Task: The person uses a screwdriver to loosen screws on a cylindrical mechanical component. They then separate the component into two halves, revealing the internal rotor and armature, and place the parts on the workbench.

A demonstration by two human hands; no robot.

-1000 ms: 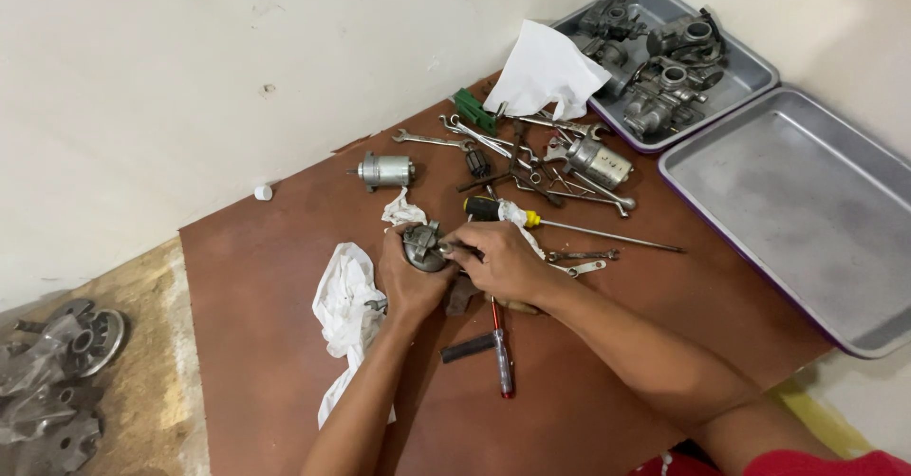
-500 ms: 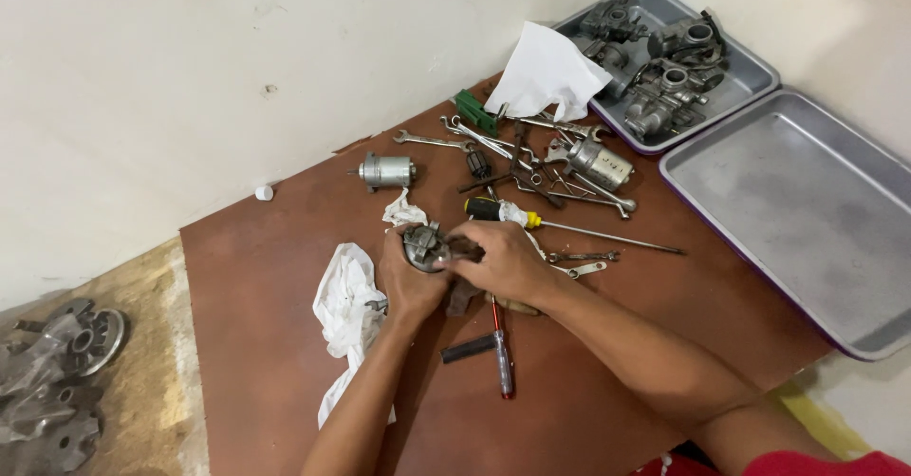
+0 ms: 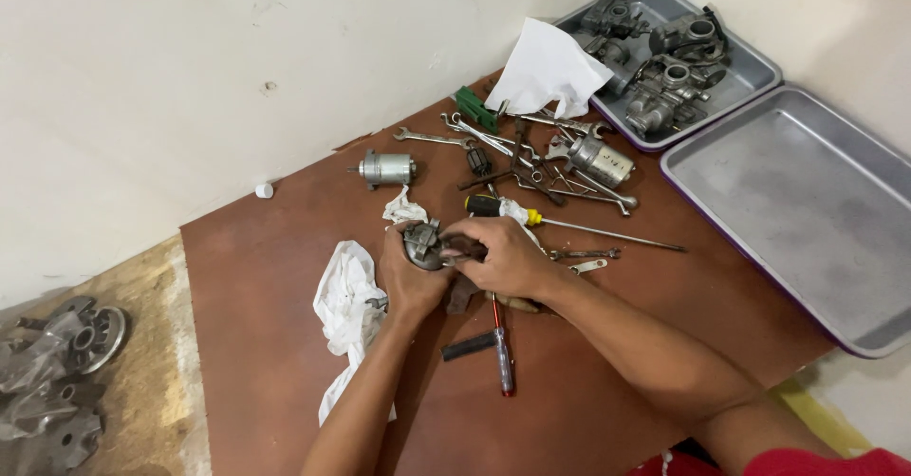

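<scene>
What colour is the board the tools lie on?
Reddish brown board, clearest in the head view.

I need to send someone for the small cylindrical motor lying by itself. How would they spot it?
Start at the brown board on the floor and go to its far edge by the white wall. The small motor lies there, left of the wrench pile: a stubby silver cylinder, alone.

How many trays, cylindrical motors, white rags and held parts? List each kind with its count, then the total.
Metal trays: 2
Cylindrical motors: 2
White rags: 3
Round metal part, held: 1
Total: 8
</scene>
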